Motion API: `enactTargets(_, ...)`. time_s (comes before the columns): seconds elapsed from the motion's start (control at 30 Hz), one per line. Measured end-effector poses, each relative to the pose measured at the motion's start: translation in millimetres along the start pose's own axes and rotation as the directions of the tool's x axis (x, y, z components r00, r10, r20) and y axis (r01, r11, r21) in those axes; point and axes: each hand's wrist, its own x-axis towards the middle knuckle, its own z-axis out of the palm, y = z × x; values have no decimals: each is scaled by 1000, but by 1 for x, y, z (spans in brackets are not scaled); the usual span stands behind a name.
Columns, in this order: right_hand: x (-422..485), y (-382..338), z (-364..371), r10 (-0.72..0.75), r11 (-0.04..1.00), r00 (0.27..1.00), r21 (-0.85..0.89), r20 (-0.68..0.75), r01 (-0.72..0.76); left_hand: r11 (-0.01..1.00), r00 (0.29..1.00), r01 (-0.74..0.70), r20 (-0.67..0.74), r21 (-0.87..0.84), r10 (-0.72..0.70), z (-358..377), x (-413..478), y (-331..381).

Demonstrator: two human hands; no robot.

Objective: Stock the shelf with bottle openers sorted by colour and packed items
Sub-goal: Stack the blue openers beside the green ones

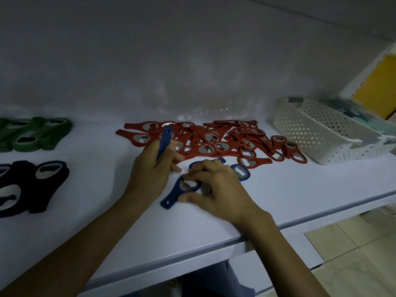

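Observation:
A heap of red bottle openers (214,140) lies on the white shelf (300,189) at the middle back. My left hand (152,170) grips a blue opener (165,138) that stands upright out of the fist. My right hand (216,187) rests on a flat blue opener (173,196), pinching its head between thumb and fingers. Two more blue openers (242,171) lie just behind that hand, partly hidden by it. Green openers (36,133) are grouped at the far left, and dark navy openers (32,185) sit in front of them.
A white perforated basket (321,136) stands at the right back of the shelf, with pale blue items inside. A yellow panel (375,86) shows beyond it. The shelf's front edge (246,241) runs diagonally, with tiled floor (353,254) below at the right.

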Motion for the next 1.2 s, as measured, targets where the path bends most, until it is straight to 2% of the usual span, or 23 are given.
enactTargets(0.17,12,-2,8,46,985,994,-160,-95,-61,989,992,47,-109,-138,-63,-1,4,3)
enactTargets(0.27,9,-2,9,87,975,948,-171,-306,-144,976,981,78,-160,-204,-111,-2,8,2)
enactTargets(0.37,5,2,9,279,959,858,82,-432,-270,983,982,69,-163,-170,-98,0,9,3)
enactTargets(0.47,6,6,4,398,896,814,371,-424,-245,998,1000,-21,15,-63,22,6,4,5)
enactTargets(0.53,6,4,3,371,834,842,539,-392,-117,989,976,-141,173,39,133,10,1,6)
enactTargets(0.6,4,1,4,298,751,902,660,-312,-20,976,948,-203,267,84,174,11,0,7)
enactTargets(0.67,4,0,5,230,795,923,607,-309,5,973,937,-219,295,79,187,10,0,5)
enactTargets(0.77,7,2,2,223,876,888,483,-403,-1,964,930,-256,291,79,223,9,-3,3)
enactTargets(0.87,4,3,1,333,898,788,428,-518,-98,979,953,-202,235,29,190,10,-1,-1)
enactTargets(0.93,1,7,2,443,878,703,426,-557,-216,992,971,-86,216,-97,105,9,3,-3)
enactTargets(0.97,1,8,2,481,867,691,408,-539,-286,988,972,-36,223,-150,69,7,6,-4)
enactTargets(1.03,3,9,3,470,882,771,253,-430,-397,984,976,-6,215,-178,45,7,7,-2)
enactTargets(1.1,6,7,6,415,904,869,19,-270,-426,985,982,-5,187,-174,38,6,7,-1)
enactTargets(1.13,7,5,7,406,903,888,-57,-218,-427,983,984,3,176,-182,30,6,7,-1)
enactTargets(1.2,8,3,7,352,917,915,-122,-198,-380,970,983,67,182,-236,-23,5,9,1)
